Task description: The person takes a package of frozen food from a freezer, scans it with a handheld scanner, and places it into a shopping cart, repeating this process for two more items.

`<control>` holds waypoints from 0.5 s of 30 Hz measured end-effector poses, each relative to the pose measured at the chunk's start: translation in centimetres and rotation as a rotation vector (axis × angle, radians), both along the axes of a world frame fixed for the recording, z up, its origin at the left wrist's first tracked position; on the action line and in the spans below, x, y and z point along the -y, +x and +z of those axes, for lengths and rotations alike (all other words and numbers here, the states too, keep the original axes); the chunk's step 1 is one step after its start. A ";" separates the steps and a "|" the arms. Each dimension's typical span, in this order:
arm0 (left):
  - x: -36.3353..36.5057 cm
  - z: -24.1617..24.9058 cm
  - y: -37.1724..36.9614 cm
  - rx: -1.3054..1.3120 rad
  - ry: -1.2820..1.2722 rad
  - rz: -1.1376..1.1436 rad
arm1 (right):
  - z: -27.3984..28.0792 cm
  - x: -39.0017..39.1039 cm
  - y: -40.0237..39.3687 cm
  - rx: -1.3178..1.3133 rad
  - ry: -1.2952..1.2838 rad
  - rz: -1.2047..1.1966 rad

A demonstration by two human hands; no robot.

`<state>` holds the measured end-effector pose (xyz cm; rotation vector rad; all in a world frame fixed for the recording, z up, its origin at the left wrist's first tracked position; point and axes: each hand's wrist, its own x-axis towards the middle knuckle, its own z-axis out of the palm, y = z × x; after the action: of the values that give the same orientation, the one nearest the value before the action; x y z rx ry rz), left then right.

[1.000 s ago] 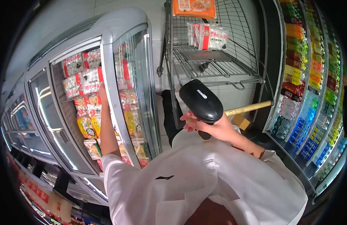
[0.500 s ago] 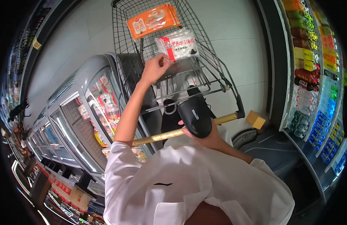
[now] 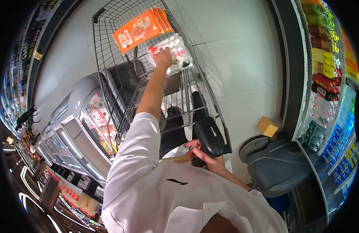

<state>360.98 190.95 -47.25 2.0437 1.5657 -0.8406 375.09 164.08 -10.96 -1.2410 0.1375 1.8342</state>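
My left hand (image 3: 164,58) reaches into the shopping cart (image 3: 210,83), fingers spread over a white bag of frozen rice balls (image 3: 181,53) and touching its top. Part of the bag's red print is hidden under the hand. Just beyond lie several overlapping orange food packets (image 3: 138,32). Close to my body, my right hand (image 3: 211,160) is closed round a black oval case (image 3: 211,136) with small white lettering, beside the cart's gold handle bar (image 3: 178,159). Some right fingers are hidden behind the case.
Glass-lidded freezers (image 3: 76,134) with packaged food stand on the left. Drink bottles (image 3: 323,70) line a shelf on the right. A small yellow-brown box (image 3: 267,126) and a dark grey machine (image 3: 280,165) are near the right shelf.
My left hand has moved forward from the bag's near edge onto its top, fingers spreading. The cart and its packets sit further left in view. The black case is nearer the cart's right corner.
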 end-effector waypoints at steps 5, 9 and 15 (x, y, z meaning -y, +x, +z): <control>-1.4 -0.5 -0.9 -0.006 0.077 -0.249 | -0.4 0.0 0.4 0.082 0.048 0.050; -0.4 0.4 -1.1 0.076 -0.082 -0.026 | -0.2 0.3 0.3 0.089 0.039 0.093; 1.0 1.0 -2.0 -0.042 -0.135 -0.081 | 0.7 -0.1 -0.9 0.196 0.055 0.133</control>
<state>358.94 189.90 -46.24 2.0157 1.4150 -0.9980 374.14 164.16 -10.26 -1.4105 -0.1056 1.8036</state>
